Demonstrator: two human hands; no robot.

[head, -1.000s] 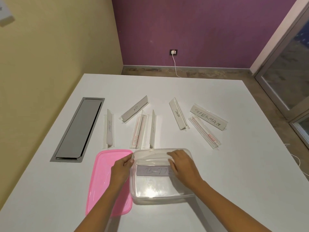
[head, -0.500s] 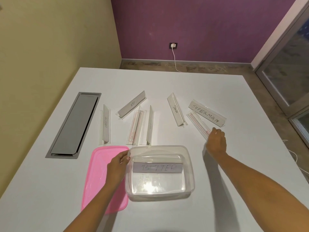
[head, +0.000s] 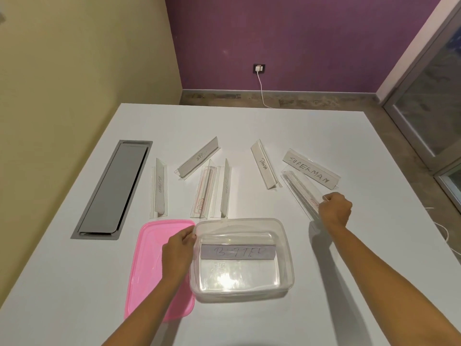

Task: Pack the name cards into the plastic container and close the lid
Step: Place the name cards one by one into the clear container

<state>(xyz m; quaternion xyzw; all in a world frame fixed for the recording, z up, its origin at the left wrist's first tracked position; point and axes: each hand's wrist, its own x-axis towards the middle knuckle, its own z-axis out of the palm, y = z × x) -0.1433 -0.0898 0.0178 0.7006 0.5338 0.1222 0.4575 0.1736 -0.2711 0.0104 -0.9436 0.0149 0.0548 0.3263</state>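
— Clear acrylic, red print at one end: which name card (head: 300,193) is that?
— The unlabelled one lying just below the "SUPERMAN" card (head: 310,169). Its long axis runs from upper left down to lower right, and the right hand (head: 335,209) is closed around its near end. It sits right of the clear plastic container (head: 287,245), so the carry goes left and toward the person.
— And the other hand?
— The left hand (head: 178,250) grips the container's left rim, fingers curled over it, resting above the pink lid (head: 149,258) that lies flat alongside.
— Anything packed?
— One card, hand-lettered, stands across the container (head: 238,252). Five more tent-shaped holders remain on the white table (head: 349,136), among them "PANDA" (head: 264,164); they look rigid, glossy and light.
— The catch?
— Judging by length, each card must go in parallel to the one inside.
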